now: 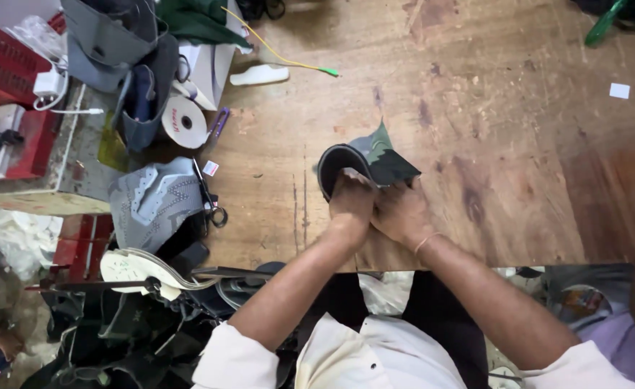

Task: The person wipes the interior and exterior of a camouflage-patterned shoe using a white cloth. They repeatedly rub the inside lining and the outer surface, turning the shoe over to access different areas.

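A small white paper tag [619,91] lies on the wooden table [476,108], far to the right. A tiny white and red label [211,168] lies near the table's left edge, just beside the black scissors [208,194].

Rolled-up white sleeves on 2 bare forearms, thin bangle [427,240] at the right wrist

**Even, soft daylight, slight blur**

The wooden table [476,108] is brightly and evenly lit, shadows faint; the hands look slightly motion-blurred, perhaps; lower left clutter sits dim; edges bend with wide-angle distortion; no strong glare
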